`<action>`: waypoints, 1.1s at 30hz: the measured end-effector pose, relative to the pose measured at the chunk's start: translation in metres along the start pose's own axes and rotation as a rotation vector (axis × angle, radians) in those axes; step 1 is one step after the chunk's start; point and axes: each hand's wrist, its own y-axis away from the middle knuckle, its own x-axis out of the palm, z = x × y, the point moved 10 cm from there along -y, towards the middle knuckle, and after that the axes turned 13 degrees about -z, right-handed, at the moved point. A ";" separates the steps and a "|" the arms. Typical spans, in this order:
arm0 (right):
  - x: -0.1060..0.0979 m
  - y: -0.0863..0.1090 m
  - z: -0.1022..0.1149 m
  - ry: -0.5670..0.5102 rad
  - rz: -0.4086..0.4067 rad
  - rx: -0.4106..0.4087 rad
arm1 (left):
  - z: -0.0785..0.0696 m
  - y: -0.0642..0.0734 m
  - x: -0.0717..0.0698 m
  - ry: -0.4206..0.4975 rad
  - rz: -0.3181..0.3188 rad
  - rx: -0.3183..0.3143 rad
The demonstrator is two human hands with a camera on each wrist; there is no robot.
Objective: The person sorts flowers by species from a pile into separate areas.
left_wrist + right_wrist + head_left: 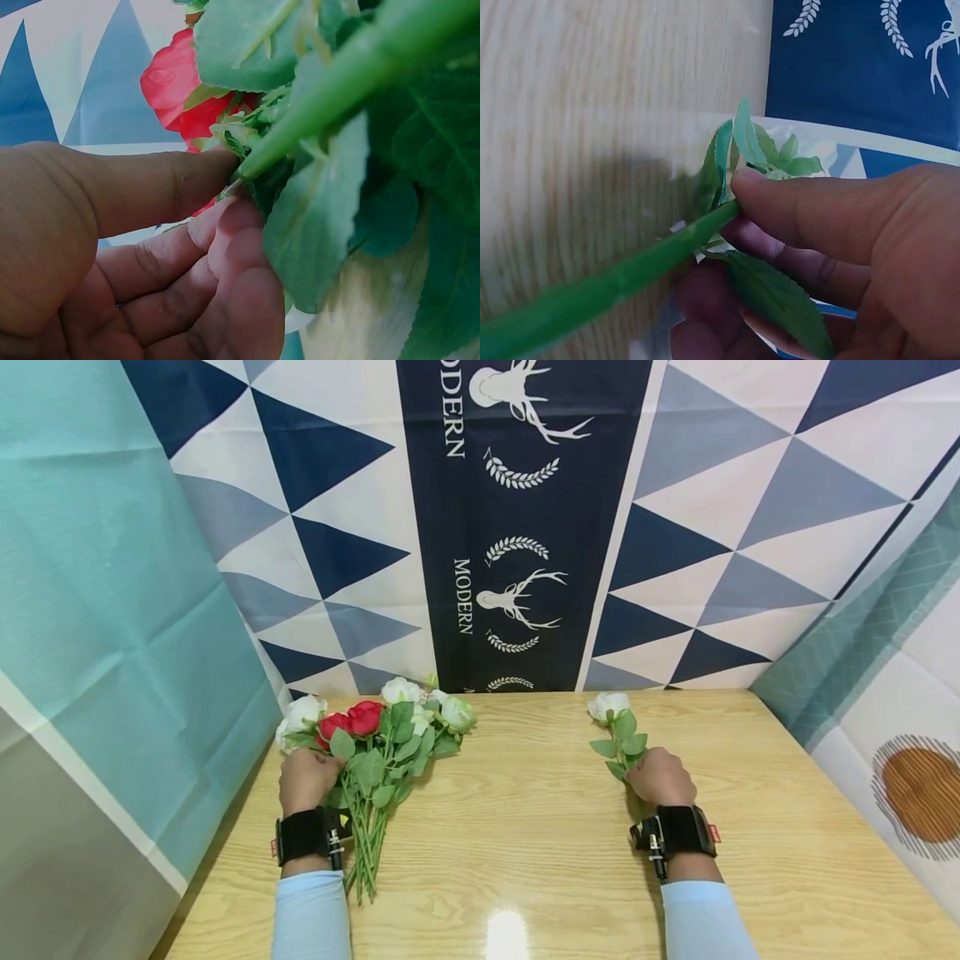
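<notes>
At the left of the table lies a bunch of artificial flowers, with red roses, white roses and long green stems. My left hand is at the bunch's left side, below the red blooms. In the left wrist view, its thumb and index finger pinch a green stem among the leaves. Which bloom this stem carries is hidden. Apart on the right, a single white rose points away from me. My right hand pinches its green stem between thumb and fingers, just below the leaves.
The flowers are on a light wood table. A patterned cloth hangs along its back edge. A teal and grey cloth borders the left, and another patterned cloth the right.
</notes>
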 end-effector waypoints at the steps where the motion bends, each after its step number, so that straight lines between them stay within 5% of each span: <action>1: -0.001 0.000 0.000 0.000 0.000 0.003 | 0.000 0.000 0.000 -0.002 0.003 0.003; 16: -0.013 0.002 0.001 -0.044 -0.024 -0.003 | -0.002 -0.003 -0.003 0.036 0.005 0.020; 33: -0.029 0.006 0.011 -0.085 -0.100 -0.065 | -0.016 0.000 -0.030 0.138 -0.154 0.077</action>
